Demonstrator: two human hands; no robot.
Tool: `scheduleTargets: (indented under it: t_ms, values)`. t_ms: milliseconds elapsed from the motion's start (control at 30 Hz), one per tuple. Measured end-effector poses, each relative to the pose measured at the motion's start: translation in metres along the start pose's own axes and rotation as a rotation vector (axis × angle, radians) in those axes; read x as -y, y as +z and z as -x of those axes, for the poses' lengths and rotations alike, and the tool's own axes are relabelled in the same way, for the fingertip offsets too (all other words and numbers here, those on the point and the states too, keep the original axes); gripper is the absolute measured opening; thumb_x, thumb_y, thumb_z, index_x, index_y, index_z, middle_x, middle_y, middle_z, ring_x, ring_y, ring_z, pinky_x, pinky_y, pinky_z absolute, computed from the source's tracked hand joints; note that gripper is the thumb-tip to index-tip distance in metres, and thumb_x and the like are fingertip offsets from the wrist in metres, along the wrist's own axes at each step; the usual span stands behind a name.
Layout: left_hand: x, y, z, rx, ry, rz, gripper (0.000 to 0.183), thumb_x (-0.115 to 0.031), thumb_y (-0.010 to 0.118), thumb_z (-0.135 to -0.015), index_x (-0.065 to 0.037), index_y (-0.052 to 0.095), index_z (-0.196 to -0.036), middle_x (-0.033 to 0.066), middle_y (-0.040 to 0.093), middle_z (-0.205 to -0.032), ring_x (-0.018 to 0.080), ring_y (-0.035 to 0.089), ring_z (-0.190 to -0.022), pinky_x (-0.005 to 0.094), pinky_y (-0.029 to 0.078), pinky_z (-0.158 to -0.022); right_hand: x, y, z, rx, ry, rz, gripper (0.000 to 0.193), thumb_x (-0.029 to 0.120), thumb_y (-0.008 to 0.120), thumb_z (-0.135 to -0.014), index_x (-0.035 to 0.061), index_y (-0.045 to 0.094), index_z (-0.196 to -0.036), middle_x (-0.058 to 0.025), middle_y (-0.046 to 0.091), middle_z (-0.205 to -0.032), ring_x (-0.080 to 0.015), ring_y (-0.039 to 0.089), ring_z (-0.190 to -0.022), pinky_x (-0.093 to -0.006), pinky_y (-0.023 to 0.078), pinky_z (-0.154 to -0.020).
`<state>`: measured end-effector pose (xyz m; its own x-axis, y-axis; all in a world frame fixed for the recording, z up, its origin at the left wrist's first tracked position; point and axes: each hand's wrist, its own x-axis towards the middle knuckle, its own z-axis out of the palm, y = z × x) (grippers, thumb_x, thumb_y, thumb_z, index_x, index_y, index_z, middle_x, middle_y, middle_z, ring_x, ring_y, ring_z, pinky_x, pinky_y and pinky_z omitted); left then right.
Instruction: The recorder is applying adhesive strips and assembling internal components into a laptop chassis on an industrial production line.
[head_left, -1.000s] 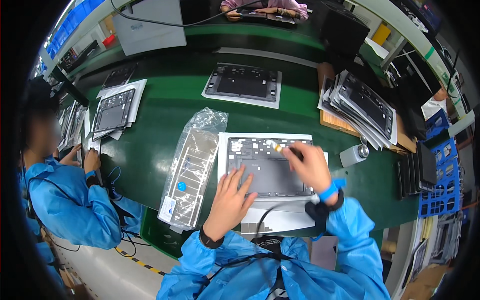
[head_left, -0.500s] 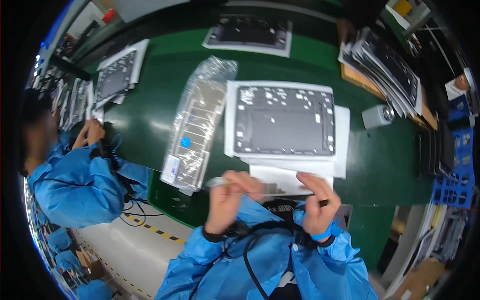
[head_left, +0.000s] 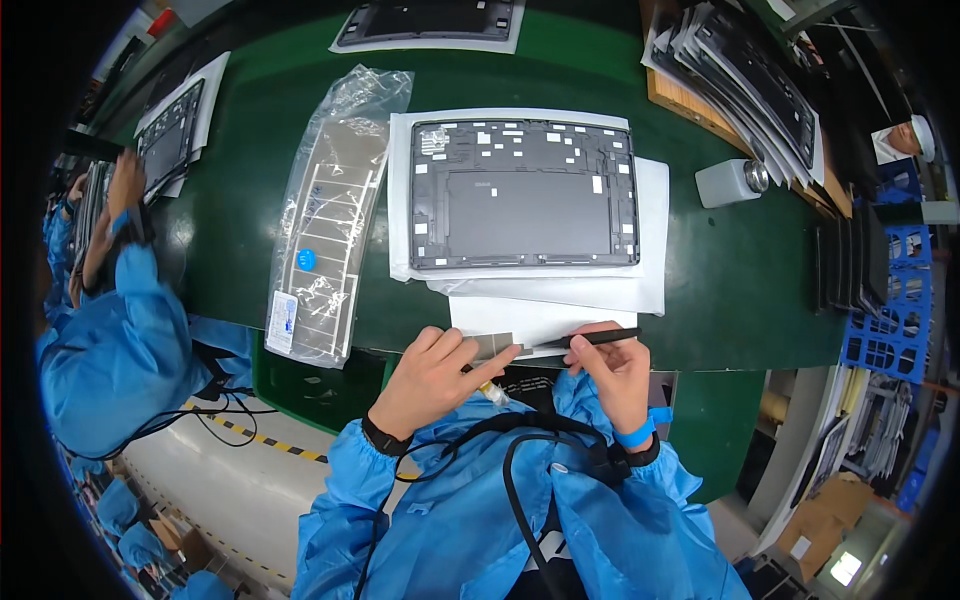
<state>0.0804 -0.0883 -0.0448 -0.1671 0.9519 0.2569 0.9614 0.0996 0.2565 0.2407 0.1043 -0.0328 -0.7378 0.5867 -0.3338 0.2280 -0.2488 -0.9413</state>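
Observation:
My left hand (head_left: 428, 376) is closed at the edge of a small grey-beige strip (head_left: 490, 346), its fingertips at the strip's right end. Just below those fingers shows a small yellow-and-clear piece (head_left: 490, 390); whether the hand holds it I cannot tell. Between thumb and fingers, my right hand (head_left: 615, 380) grips slim black tweezers (head_left: 612, 337), their tip pointing left close to the strip. White paper (head_left: 520, 312) lies behind both hands. Beyond it, a dark grey tablet housing (head_left: 530, 215) with many small white patches rests on white sheets.
Left of the housing lies a clear bag (head_left: 335, 200) of beige strips with a blue round sticker. A white bottle (head_left: 728, 184) stands at right, near stacked housings (head_left: 740, 90) on a wooden board. Another housing (head_left: 430, 22) lies at the back. A co-worker (head_left: 130, 330) sits at left.
My view has shifted, so the bench appears higher and further left. My left fingers have come to the strip; my right hand has turned, bringing the tweezers toward it. The co-worker's arm has reached forward.

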Motion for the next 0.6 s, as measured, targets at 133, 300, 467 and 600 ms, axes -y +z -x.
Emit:
scheduleTargets:
  t_ms: [133, 300, 467, 600]
  values:
    - [0.0030, 0.0034, -0.0019, 0.000, 0.033, 0.005, 0.053, -0.014, 0.065, -0.081, -0.026, 0.064, -0.133, 0.0000, 0.038, -0.073, 0.0165, 0.045, -0.071, 0.0317, 0.035, -0.065, -0.0012, 0.0003, -0.0001, -0.004, -0.002, -0.040, 0.017, 0.000, 0.064, -0.093, -0.0072, 0.064, -0.109, -0.0131, 0.070, -0.096, -0.0203, 0.071, -0.088, -0.0290, 0.058, -0.079]
    - [0.0021, 0.0056, -0.0034, 0.010, 0.034, 0.040, 0.055, -0.009, 0.063, -0.080, -0.026, 0.065, -0.132, -0.0007, 0.037, -0.073, 0.0161, 0.044, -0.071, 0.0309, 0.035, -0.065, -0.0003, 0.0030, -0.0007, -0.001, -0.026, 0.001, 0.018, 0.001, 0.065, -0.094, -0.0082, 0.065, -0.110, -0.0129, 0.070, -0.103, -0.0208, 0.071, -0.093, -0.0284, 0.058, -0.084]
    - [0.0029, 0.0052, -0.0038, 0.008, 0.030, 0.054, 0.055, -0.008, 0.063, -0.080, -0.026, 0.066, -0.131, -0.0009, 0.037, -0.074, 0.0160, 0.042, -0.070, 0.0307, 0.034, -0.064, -0.0008, 0.0030, -0.0002, 0.016, 0.009, -0.031, 0.018, 0.001, 0.065, -0.094, -0.0090, 0.064, -0.109, -0.0141, 0.070, -0.103, -0.0224, 0.072, -0.094, -0.0293, 0.059, -0.084]
    - [0.0040, 0.0071, -0.0028, 0.005, 0.027, 0.091, 0.055, -0.007, 0.064, -0.079, -0.026, 0.066, -0.130, -0.0013, 0.038, -0.074, 0.0163, 0.042, -0.070, 0.0308, 0.034, -0.064, -0.0029, 0.0037, 0.0003, 0.000, 0.051, -0.019, 0.018, 0.001, 0.065, -0.094, -0.0086, 0.062, -0.109, -0.0147, 0.070, -0.100, -0.0228, 0.073, -0.091, -0.0294, 0.059, -0.083]
